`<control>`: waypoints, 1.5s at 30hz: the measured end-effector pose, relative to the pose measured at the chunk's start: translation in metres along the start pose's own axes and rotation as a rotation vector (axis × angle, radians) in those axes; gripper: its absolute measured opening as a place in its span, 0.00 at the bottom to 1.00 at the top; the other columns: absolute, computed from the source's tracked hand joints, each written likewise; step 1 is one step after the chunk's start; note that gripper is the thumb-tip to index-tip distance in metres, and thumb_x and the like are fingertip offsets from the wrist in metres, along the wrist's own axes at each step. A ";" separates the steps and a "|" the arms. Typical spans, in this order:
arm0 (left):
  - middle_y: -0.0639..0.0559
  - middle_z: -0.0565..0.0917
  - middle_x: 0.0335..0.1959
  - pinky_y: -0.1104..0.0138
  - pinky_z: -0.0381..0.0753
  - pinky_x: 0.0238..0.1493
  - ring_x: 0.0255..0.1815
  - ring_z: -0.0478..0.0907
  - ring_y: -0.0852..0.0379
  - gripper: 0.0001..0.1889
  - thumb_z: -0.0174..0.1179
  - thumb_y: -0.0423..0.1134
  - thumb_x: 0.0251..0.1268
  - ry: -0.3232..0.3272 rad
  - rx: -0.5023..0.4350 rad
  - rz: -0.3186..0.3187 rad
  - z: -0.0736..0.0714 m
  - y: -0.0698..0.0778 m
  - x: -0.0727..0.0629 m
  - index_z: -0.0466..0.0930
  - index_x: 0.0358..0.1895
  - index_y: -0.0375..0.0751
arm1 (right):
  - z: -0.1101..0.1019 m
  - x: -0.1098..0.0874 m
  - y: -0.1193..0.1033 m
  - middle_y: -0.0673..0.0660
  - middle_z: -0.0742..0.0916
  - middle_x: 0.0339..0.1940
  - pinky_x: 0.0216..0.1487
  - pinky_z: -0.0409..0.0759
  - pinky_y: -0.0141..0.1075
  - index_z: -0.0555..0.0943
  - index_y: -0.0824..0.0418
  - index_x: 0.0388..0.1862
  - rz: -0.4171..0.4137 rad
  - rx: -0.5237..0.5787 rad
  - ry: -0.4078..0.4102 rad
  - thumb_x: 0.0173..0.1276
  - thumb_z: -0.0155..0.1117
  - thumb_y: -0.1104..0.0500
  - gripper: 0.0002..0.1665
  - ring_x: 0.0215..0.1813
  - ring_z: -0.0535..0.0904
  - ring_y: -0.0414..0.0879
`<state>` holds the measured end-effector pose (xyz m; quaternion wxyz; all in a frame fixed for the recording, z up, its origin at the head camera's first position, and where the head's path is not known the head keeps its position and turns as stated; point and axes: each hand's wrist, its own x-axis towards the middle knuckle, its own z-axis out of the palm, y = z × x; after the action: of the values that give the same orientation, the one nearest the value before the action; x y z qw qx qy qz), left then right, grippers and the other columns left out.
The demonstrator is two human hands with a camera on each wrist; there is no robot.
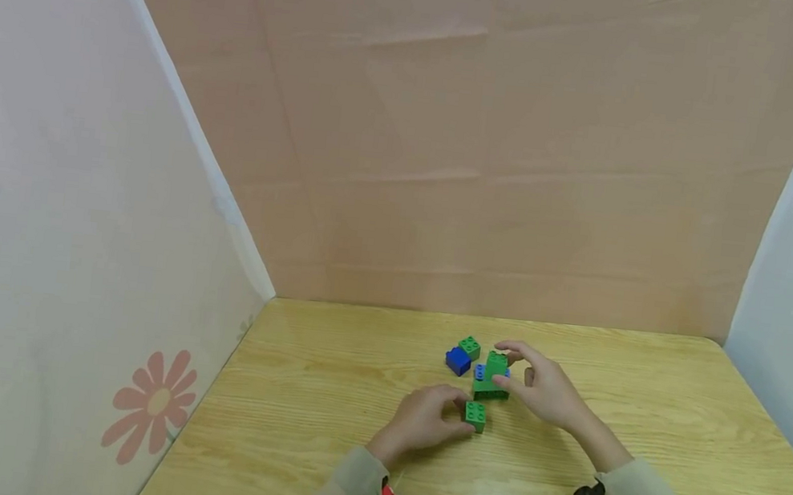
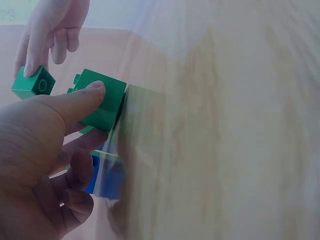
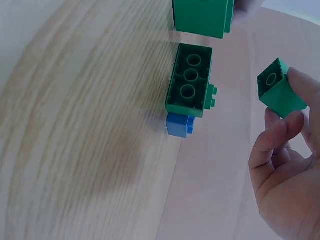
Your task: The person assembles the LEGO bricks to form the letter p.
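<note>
My left hand (image 1: 423,420) pinches a green toy building brick (image 1: 475,415) with studs up, low at the table; its thumb presses the side in the left wrist view. In my right hand (image 1: 547,388), a small green brick (image 3: 284,92) is pinched between thumb and fingers, raised above the table, its hollow underside visible in the right wrist view. Below it, a longer green brick (image 3: 191,80) lies on its side with its hollow underside showing. Light blue studs (image 1: 480,372) show just behind that brick in the head view.
A dark blue brick (image 1: 459,360) and another green brick (image 1: 469,347) sit close together at the back left of the hands. The wooden table (image 1: 327,353) meets a pinkish back wall (image 1: 477,167) and pale side walls with printed pictures.
</note>
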<state>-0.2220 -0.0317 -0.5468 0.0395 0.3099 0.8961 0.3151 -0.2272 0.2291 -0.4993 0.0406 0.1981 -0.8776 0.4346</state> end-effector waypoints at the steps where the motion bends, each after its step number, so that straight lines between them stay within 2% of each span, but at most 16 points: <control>1: 0.73 0.83 0.46 0.65 0.78 0.57 0.53 0.79 0.70 0.17 0.71 0.57 0.66 -0.001 0.004 -0.002 0.001 0.000 0.000 0.87 0.53 0.58 | 0.001 -0.001 -0.001 0.59 0.83 0.55 0.15 0.69 0.35 0.74 0.46 0.72 -0.003 0.001 -0.002 0.72 0.72 0.46 0.32 0.15 0.65 0.38; 7: 0.74 0.83 0.46 0.65 0.78 0.56 0.53 0.79 0.71 0.19 0.71 0.58 0.65 0.006 0.014 -0.017 0.003 -0.001 0.000 0.87 0.54 0.58 | 0.004 -0.004 -0.003 0.56 0.83 0.55 0.18 0.69 0.34 0.75 0.51 0.73 -0.010 -0.012 -0.012 0.71 0.72 0.45 0.35 0.17 0.65 0.38; 14: 0.73 0.84 0.46 0.65 0.79 0.55 0.53 0.79 0.71 0.20 0.71 0.58 0.65 0.014 0.012 -0.019 0.005 -0.002 0.000 0.86 0.56 0.56 | 0.008 -0.007 -0.006 0.51 0.83 0.54 0.20 0.69 0.33 0.79 0.52 0.69 -0.035 -0.029 -0.019 0.70 0.73 0.45 0.31 0.19 0.65 0.37; 19: 0.72 0.84 0.47 0.63 0.79 0.56 0.54 0.80 0.70 0.21 0.72 0.58 0.65 0.020 0.014 -0.023 0.006 -0.003 -0.001 0.86 0.57 0.56 | 0.012 -0.009 -0.010 0.54 0.84 0.58 0.19 0.69 0.33 0.80 0.57 0.68 -0.065 -0.019 -0.027 0.70 0.74 0.48 0.30 0.19 0.65 0.37; 23: 0.72 0.84 0.48 0.61 0.79 0.58 0.55 0.79 0.69 0.21 0.71 0.58 0.65 0.021 0.019 -0.026 0.007 -0.003 0.000 0.86 0.57 0.57 | 0.016 -0.011 -0.009 0.53 0.84 0.59 0.20 0.69 0.33 0.81 0.55 0.67 -0.066 -0.017 -0.029 0.69 0.75 0.49 0.29 0.19 0.67 0.39; 26: 0.71 0.84 0.49 0.60 0.79 0.58 0.56 0.79 0.68 0.22 0.71 0.59 0.65 0.022 0.021 -0.031 0.007 -0.003 0.001 0.86 0.58 0.56 | 0.018 -0.012 -0.008 0.50 0.84 0.55 0.21 0.70 0.32 0.81 0.53 0.66 -0.075 -0.018 -0.033 0.68 0.76 0.49 0.29 0.20 0.68 0.40; 32: 0.70 0.84 0.53 0.60 0.79 0.58 0.58 0.79 0.67 0.24 0.70 0.60 0.65 0.016 0.021 -0.046 0.007 -0.003 0.001 0.86 0.60 0.56 | 0.023 -0.014 -0.005 0.48 0.83 0.55 0.21 0.70 0.32 0.80 0.57 0.68 -0.079 -0.012 -0.057 0.67 0.77 0.48 0.33 0.20 0.67 0.38; 40: 0.72 0.83 0.52 0.61 0.79 0.58 0.57 0.79 0.68 0.22 0.71 0.60 0.65 0.018 0.012 -0.047 0.008 -0.003 0.002 0.86 0.58 0.58 | 0.028 -0.016 -0.004 0.48 0.83 0.54 0.21 0.71 0.32 0.79 0.53 0.67 -0.073 -0.019 -0.083 0.67 0.76 0.47 0.31 0.20 0.67 0.35; 45: 0.73 0.83 0.52 0.61 0.78 0.58 0.57 0.79 0.68 0.21 0.71 0.60 0.65 0.017 0.010 -0.052 0.007 -0.002 0.002 0.86 0.58 0.59 | 0.031 -0.017 -0.005 0.49 0.84 0.54 0.23 0.72 0.33 0.79 0.55 0.66 -0.073 -0.016 -0.104 0.67 0.77 0.48 0.32 0.21 0.68 0.36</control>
<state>-0.2230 -0.0280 -0.5538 0.0384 0.2840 0.9058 0.3122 -0.2065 0.2082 -0.5190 0.0124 0.2521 -0.8742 0.4147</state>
